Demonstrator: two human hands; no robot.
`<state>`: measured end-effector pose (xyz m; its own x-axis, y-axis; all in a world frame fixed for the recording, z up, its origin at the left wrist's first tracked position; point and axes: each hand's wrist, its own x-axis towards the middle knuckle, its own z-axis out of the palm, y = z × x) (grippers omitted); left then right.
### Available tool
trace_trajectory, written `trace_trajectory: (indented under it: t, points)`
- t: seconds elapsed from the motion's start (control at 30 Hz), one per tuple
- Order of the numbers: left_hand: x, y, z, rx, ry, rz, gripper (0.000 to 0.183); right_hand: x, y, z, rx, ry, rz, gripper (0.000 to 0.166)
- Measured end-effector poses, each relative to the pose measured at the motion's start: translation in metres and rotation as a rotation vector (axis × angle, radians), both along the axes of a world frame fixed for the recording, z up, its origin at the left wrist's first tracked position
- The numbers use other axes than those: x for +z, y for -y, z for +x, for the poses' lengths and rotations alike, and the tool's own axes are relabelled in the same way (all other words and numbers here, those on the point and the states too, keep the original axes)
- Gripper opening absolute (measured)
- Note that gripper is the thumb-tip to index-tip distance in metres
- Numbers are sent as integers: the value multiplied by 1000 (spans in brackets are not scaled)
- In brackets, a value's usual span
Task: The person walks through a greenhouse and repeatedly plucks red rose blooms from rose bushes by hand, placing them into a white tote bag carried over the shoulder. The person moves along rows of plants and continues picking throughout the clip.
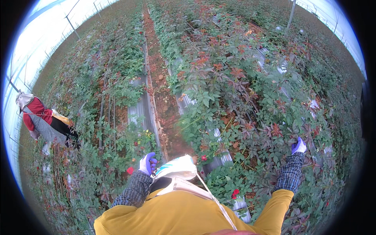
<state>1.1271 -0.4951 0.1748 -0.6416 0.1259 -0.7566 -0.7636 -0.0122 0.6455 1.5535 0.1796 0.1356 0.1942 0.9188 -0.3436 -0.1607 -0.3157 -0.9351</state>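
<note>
My left hand [147, 164], in a white and purple glove, is raised in front of my waist with its fingers curled. Whether something small sits inside them is too small to make out. Right beside it a white sack [176, 168] with blue marks hangs at my waist above a pale belt bag [183, 185]. My right hand [299, 146], gloved the same way, reaches out to the right among the dark leaves of the rose bushes [271, 147]. Its fingertips are partly hidden against the foliage. Checked sleeve covers [290, 170] wrap both my forearms.
A narrow dirt path [160, 88] runs ahead between rose rows. Silvery plastic mulch [141, 108] edges the beds. Red rose blooms [235, 194] show low down. At the far left, another person [44, 120] stands among plants. A greenhouse post [291, 14] rises at the back.
</note>
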Motion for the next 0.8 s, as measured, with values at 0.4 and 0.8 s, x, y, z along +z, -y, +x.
trace_trajectory:
  t: [0.4,0.8]
  points:
    - [51,-139,-4,-636,-412,1,32,6,111,-27,284,806,281,28]
    - [80,-384,150,-1368,-631,460,51,27,183,-70,167,582,613,12]
